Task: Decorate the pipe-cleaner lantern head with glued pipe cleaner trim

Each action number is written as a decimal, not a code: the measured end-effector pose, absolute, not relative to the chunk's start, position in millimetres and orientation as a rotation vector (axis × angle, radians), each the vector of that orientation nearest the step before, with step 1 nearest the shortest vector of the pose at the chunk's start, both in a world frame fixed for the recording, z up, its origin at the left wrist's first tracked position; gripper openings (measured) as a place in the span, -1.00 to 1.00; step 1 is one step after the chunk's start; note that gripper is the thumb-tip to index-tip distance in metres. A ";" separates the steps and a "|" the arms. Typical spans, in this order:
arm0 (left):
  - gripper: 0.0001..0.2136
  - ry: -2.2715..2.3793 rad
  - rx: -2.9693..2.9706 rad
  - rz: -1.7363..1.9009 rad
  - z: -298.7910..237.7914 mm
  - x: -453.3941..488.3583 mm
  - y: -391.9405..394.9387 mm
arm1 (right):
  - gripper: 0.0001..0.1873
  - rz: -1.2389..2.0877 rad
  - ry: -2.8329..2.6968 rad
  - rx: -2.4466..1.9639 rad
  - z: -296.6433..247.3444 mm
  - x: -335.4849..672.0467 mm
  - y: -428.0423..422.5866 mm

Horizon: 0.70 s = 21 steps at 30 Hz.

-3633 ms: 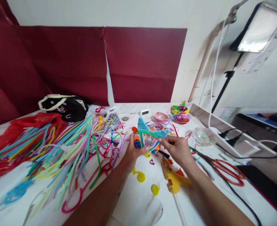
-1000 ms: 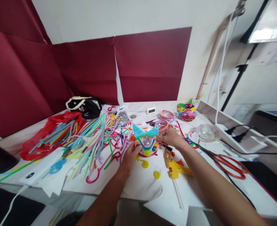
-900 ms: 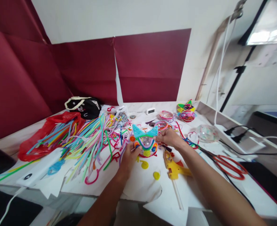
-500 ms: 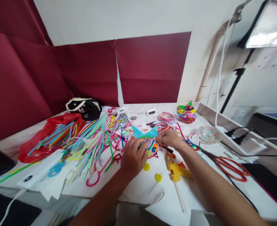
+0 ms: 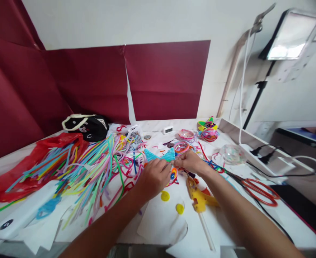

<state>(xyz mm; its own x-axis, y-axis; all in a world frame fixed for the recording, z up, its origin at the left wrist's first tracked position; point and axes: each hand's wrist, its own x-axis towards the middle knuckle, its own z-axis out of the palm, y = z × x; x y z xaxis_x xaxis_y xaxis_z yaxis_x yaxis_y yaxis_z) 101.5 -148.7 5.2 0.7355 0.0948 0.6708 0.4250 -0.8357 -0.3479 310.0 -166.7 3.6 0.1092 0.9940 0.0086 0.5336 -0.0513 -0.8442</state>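
Right, nearest me at the lower left lies a long white case (image 5: 23, 209), a dark oval mark (image 5: 6, 224) on its end that I can't read. Across from it, a clear glue stick (image 5: 207, 231) pokes out of the yellow glue gun (image 5: 199, 199), just short of my right forearm. And there's the craft piece (image 5: 168, 155), mid-desk, between my hands: two ribbed turquoise ears on top, an orange ring with a blue centre at the lower right. My left hand (image 5: 154, 177) lies across its front, blocking most of the view; whether it grips, I can't tell. My right hand (image 5: 190, 161) pinches the right edge, fingertips close to the left's. Off to the right, orange-handled scissors (image 5: 260, 191); to the left, a great spill of pipe cleaners (image 5: 98, 172). Farther back, red lettering on a white packet (image 5: 121, 128), too small to read, and a little white display (image 5: 168, 130), its digits a blur.
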 end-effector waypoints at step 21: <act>-0.87 -0.334 -2.411 -1.033 0.0 102.2 -149.8 | -0.74 0.567 -1.586 -1.668 24.3 310.3 -185.7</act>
